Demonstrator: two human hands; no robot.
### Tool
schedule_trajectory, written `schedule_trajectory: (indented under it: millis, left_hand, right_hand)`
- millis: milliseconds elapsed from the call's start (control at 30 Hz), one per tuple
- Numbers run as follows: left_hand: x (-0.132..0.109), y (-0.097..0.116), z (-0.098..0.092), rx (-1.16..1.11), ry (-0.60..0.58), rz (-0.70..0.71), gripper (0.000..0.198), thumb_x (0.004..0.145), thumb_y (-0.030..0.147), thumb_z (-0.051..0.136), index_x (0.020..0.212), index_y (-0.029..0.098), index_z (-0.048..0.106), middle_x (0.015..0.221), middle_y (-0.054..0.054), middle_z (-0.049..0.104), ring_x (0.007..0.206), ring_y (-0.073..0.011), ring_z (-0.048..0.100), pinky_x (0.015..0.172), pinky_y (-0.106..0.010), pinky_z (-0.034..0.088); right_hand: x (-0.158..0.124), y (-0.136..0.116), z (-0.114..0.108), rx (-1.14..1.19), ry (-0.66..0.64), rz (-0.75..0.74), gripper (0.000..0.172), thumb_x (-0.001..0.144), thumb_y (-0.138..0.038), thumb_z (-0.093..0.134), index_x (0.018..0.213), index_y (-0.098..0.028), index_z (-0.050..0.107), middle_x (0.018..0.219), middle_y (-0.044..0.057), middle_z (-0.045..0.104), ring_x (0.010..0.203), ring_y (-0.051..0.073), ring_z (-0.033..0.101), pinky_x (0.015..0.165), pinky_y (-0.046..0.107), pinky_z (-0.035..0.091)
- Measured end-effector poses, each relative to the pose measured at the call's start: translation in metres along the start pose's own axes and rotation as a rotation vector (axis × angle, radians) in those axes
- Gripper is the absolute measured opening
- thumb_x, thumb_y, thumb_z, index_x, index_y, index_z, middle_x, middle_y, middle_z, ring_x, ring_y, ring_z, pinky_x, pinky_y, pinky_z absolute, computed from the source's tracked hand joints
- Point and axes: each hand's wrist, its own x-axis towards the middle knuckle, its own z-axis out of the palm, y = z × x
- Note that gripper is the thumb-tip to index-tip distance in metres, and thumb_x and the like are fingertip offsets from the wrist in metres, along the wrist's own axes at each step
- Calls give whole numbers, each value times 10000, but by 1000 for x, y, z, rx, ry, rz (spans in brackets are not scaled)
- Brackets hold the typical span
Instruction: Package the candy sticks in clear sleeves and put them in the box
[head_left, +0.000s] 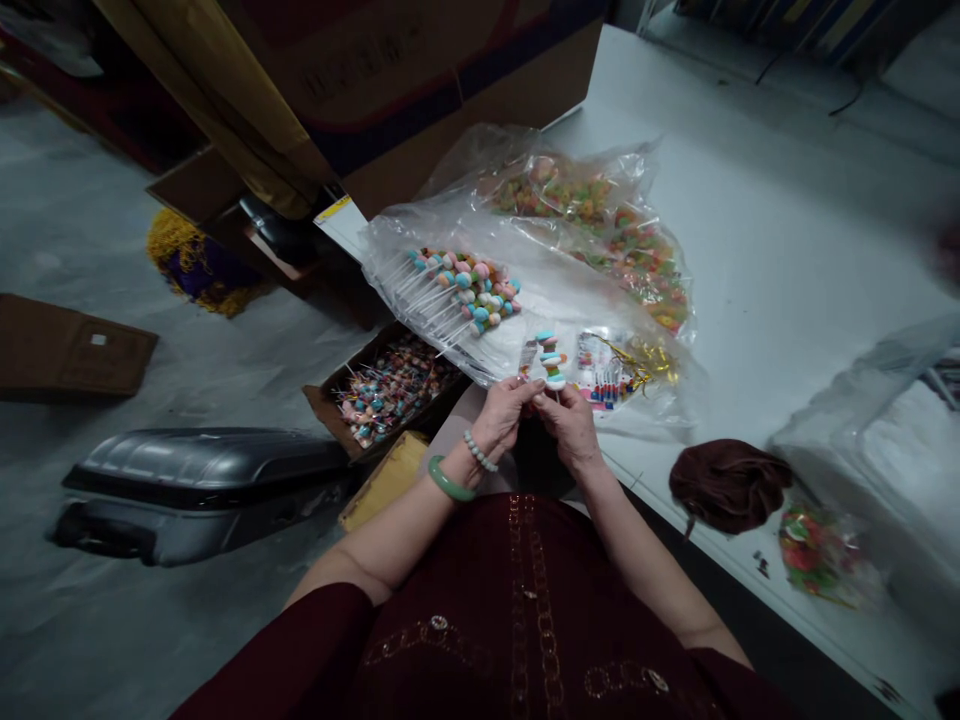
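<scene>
Pinching a candy skewer (551, 360) upright btwn both hands, the person is working just over the table's near edge. Left hand (502, 415) is curling narrow around the lower end of the stick, w/ a jade bangle (451, 480) and a pearl bracelet (478, 452) sitting on the wrist. Right hand (570, 425) is also closing narrow on the stick, right beside the left. The skewer is carrying stacked blue, white and green candies just above the fingers.

The table (780, 220) is holding a clear plastic sheet (600, 300) w/ a pile of similar skewers (465, 290) lying on it, sticks pointing left. Printed cards (604, 368) and gold twist ties (649, 362) are lying just past the hands. Further back, a clear bag of mixed gummy candies (630, 245) is spreading across the table.

To the right, a brown cloth (727, 485) is sitting near the edge, beside a small bag of gummies (814, 555). Left of the hands, a cardboard box of wrapped skewers (394, 390) is sitting below table level, and a grey suitcase (195, 490) is lying on the floor (135, 640). A maroon sequinned top (525, 600) is filling the bottom of the view.
</scene>
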Motion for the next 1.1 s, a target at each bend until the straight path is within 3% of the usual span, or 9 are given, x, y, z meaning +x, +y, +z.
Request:
schedule_trajectory:
  millis: [100, 200, 367, 500, 633, 767, 900, 1000, 1100]
  left_hand:
    - [-2, -2, 2, 94, 13, 21, 355, 689, 424, 788, 621, 137, 591, 524, 14, 540, 461, -61, 437, 453, -212, 314]
    - [-3, 2, 0, 180, 18, 22, 349, 720, 441, 759, 646, 137, 605, 535, 4, 555, 468, -72, 471, 451, -206, 331]
    - [1, 17, -4, 163, -19, -44, 219, 677, 296, 784, 788, 129, 696, 655, -25, 653, 548, -94, 555, 491, -205, 367]
    - [7, 20, -4, 72, 28, -61, 181, 639, 238, 799, 705, 117, 683, 665, -28, 659, 589, -105, 568, 559, -227, 410]
    - [13, 15, -5, -42, 95, 21, 209, 590, 173, 819, 658, 129, 625, 584, 29, 583, 535, -68, 496, 562, -214, 394]
    - [15, 13, -8, -117, 61, 6, 256, 641, 260, 815, 660, 142, 589, 575, 42, 548, 515, -62, 473, 525, -208, 385]
    - [9, 15, -9, -20, 16, -102, 316, 704, 400, 780, 692, 132, 614, 608, 4, 599, 522, -80, 523, 528, -218, 422]
    - [4, 16, -7, 32, -93, -149, 288, 692, 355, 802, 741, 113, 652, 625, -22, 636, 541, -95, 567, 565, -229, 464]
    - [3, 18, -5, 54, -114, -163, 227, 738, 298, 774, 761, 99, 667, 635, -44, 658, 555, -109, 602, 583, -234, 488]
  right_hand:
    - [2, -2, 1, 24, 38, -18, 288, 579, -380, 765, 703, -205, 574, 614, -43, 525, 548, 98, 427, 503, 230, 373]
    - [7, -3, -3, -50, 41, -48, 250, 593, -355, 742, 636, -198, 551, 579, -47, 494, 555, 99, 416, 533, 239, 378]
    - [11, -12, -12, -164, -18, -66, 156, 602, -251, 701, 614, -186, 559, 575, -59, 466, 573, 91, 394, 554, 234, 343]
    - [10, -17, -11, -108, -38, 17, 200, 569, -218, 708, 598, -191, 512, 535, -81, 382, 519, 70, 330, 504, 224, 281]
    - [9, -14, -5, -48, -61, 51, 249, 556, -249, 739, 606, -195, 500, 525, -82, 398, 475, 55, 295, 445, 216, 218]
    - [12, -10, -2, -3, -44, 126, 266, 556, -298, 763, 659, -191, 542, 525, -76, 448, 415, 32, 246, 392, 213, 126]
    - [18, -11, -4, -14, 47, 98, 258, 541, -290, 752, 637, -192, 533, 503, -84, 436, 387, 21, 221, 374, 210, 106]
    - [22, -11, -6, -43, 56, 76, 236, 538, -273, 729, 600, -195, 515, 468, -94, 395, 381, 23, 212, 375, 214, 110]
    - [24, -11, -7, -42, 85, 75, 240, 533, -273, 726, 593, -196, 507, 457, -94, 393, 384, 28, 209, 383, 218, 106]
